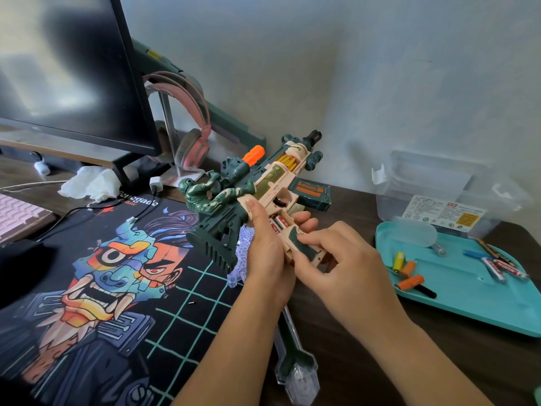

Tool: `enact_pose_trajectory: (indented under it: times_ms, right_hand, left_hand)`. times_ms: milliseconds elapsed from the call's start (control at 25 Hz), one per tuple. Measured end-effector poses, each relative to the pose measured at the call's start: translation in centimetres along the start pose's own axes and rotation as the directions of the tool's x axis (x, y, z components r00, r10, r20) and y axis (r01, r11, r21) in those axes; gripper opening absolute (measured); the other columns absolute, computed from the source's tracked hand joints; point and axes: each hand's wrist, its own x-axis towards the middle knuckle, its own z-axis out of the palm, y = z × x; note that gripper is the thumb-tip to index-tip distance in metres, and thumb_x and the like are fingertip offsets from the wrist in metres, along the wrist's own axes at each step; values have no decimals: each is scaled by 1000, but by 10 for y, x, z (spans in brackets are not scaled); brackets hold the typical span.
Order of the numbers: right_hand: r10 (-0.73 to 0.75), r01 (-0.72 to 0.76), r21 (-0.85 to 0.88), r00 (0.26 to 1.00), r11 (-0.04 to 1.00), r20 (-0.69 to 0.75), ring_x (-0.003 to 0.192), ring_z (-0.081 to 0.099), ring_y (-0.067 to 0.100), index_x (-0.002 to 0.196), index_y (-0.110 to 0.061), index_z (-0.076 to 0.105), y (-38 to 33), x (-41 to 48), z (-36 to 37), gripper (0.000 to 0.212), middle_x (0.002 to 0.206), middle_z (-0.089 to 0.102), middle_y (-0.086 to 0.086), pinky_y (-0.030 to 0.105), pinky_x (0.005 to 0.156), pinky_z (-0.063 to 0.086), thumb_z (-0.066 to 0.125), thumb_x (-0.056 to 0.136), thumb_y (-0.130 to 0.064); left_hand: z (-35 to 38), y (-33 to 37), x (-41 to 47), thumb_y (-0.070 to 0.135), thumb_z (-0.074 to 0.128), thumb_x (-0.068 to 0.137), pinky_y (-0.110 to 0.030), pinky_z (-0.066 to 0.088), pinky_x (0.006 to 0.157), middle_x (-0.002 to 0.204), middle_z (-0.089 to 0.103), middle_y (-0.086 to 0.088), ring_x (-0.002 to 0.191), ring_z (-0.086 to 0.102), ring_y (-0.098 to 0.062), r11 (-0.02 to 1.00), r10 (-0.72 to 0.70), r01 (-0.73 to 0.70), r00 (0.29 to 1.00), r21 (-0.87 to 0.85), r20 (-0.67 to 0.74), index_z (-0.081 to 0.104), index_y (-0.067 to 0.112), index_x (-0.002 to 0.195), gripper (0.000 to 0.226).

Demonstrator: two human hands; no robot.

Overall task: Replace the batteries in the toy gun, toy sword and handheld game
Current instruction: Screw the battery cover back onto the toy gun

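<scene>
Left hand (265, 253) clenched round the toy gun (272, 180) just behind the trigger, thumb up along the tan body. Gun held off the desk (366, 347), muzzle toward 1 o'clock, green stock toward 7 o'clock, a camouflage soldier figure on its top.

Right hand (336, 259) grasps the grip cover (303, 249), a tan-and-green panel at the base of the gun's handle; thumb on its face, fingers curled beneath. Whether the cover is seated or loose, cannot tell.

Compartment open just above the cover: red-and-white loaded batteries (278, 223) show inside.

Toy sword (297, 373), clear plastic, lies on the desk beneath the forearms, hilt at 6 o'clock of the hands.

At 3 o'clock, a teal tray (474, 312) with loose batteries (497, 268), red-and-white, near its far edge, and orange cylinders (411, 282) at its near left. Clear plastic box (433, 183) behind the tray at 2 o'clock.

At 9 o'clock, a printed desk mat (117, 273). Monitor (73, 68) at 10 o'clock, pink headphones (190, 142) on a stand beside it, crumpled tissue (87, 186) below.
</scene>
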Motion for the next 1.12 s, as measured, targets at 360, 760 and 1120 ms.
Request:
enact_pose_trajectory:
  times_ms: [360,760,1120]
  right_hand:
    - [76,-110,45,879,993,471,97,50,-8,136,-51,38,9,9,-21,55,107,51,-27,11,81,42,61,86,-46]
    - [62,-116,95,894,989,444,97,50,-16,137,-56,32,7,8,-24,58,125,51,-28,10,87,40,59,88,-44]
    - [39,-96,122,914,988,403,100,53,-11,132,-58,40,11,10,-23,49,118,53,-34,6,84,40,58,87,-46]
  left_hand:
    - [-1,3,-3,72,32,90,-34,54,64,61,70,-8,60,73,-17,997,-27,30,999,64,-41,64,4,76,76]
    - [4,-1,-7,73,31,89,-33,59,61,66,70,-9,73,75,-23,996,-62,59,997,67,35,71,6,68,81]
    - [2,2,-8,70,29,92,-37,57,70,64,69,-8,72,75,-23,995,-41,37,998,90,43,65,5,85,75]
